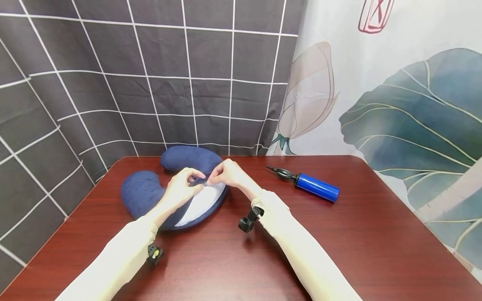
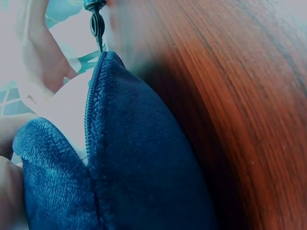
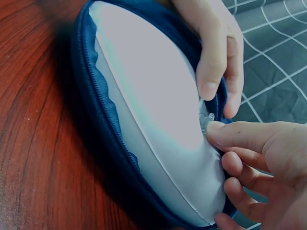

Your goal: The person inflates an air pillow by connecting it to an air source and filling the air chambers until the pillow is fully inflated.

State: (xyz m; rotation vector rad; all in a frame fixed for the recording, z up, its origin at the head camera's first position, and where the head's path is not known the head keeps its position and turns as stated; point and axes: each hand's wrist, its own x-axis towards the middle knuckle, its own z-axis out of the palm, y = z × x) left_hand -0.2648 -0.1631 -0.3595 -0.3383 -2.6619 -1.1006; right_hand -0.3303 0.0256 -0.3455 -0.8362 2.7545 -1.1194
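Note:
A navy plush U-shaped neck pillow point(image 1: 141, 192) lies on the table with its zipper point(image 2: 91, 100) undone. Through the opening shows its white inflatable inner bladder point(image 3: 148, 81). My left hand point(image 1: 180, 189) grips the edge of the navy cover point(image 2: 53, 158), just beside the opening. With thumb and fingers, my right hand point(image 1: 230, 173) pinches a small clear plastic valve point(image 3: 205, 122) on the bladder. The fingertips of both hands are close together there. Part of the valve is hidden under the right thumb point(image 3: 240, 134).
A blue hand pump point(image 1: 317, 188) with a black nozzle point(image 1: 282, 172) lies on the reddish-brown wooden table point(image 1: 241, 259), right of the pillow. Behind the table hang a dark grid-patterned curtain point(image 1: 158, 83) and a white one with printed leaves point(image 1: 425, 113).

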